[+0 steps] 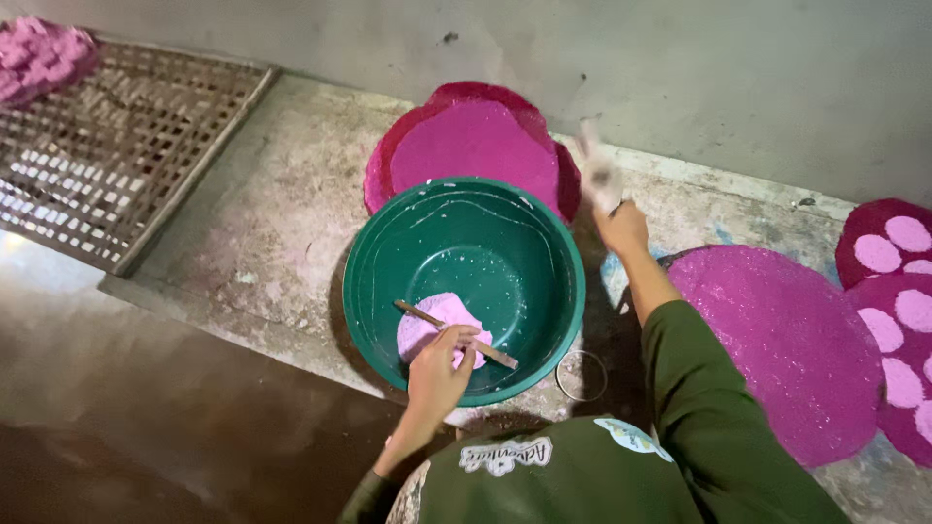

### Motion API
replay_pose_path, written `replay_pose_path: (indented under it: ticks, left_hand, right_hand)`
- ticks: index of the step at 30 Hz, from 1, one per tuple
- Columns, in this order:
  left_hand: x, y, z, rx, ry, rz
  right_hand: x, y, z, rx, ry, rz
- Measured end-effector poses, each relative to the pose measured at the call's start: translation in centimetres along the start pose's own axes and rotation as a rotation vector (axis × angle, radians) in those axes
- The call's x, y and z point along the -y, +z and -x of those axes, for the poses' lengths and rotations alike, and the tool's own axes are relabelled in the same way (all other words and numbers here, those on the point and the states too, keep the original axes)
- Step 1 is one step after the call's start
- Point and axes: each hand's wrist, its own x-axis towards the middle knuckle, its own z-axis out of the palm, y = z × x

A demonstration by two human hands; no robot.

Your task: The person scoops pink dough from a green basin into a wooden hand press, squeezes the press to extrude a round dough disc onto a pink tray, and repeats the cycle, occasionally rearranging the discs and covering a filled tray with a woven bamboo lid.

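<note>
Left hand (439,374): fingers pinched on a thin wooden stick (456,334), pinning a pale pink round pad (432,328) low in the green plastic basin (464,287).
Right hand (604,189): raised beyond the rim — blurred, grip unclear.
Basin: on the concrete ledge (282,213), within reach.

Right hand (604,189) motion-blurred, fingers indistinct from my view. Pink heap (39,53) and spotted mats (898,320) cut off by frame edges. Stick (456,334) middle hidden under left hand (439,374).
</note>
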Motion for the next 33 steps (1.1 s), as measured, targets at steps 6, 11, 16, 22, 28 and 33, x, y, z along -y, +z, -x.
replay_pose_path:
  ticks: [6, 11, 16, 22, 28, 33]
  left_hand:
    - [-2.9, -4.6, -5.6, -0.303, 0.489, -0.101]
    - [-6.0, -10.0, -7.8, 0.572, 0.486, 0.073]
    - [-4.8, -15.6, -6.6, 1.026, 0.623, 0.118]
    - [-1.5, -11.9, -6.5, 0.865, 0.705, -0.133]
    - [2.7, -14.4, -7.6, 0.898, 0.731, -0.098]
    - [8.1, -20.4, -13.1, 1.117, 0.149, 0.559]
  right_hand:
    - [5.7, -7.0, 5.1, 0.404, -0.207, -0.530]
    - [13.4, -12.9, 13.9, 0.606, -1.047, -0.256]
    - [17.9, -13.5, 13.6, 0.470, -1.659, -0.019]
    - [14.5, -10.4, 17.4, 1.215, -1.035, -0.426]
    - [12.9, -9.6, 19.5, 1.183, -0.928, -0.692]
    - [10.1, -11.9, 17.9, 0.522, -1.157, -0.224]
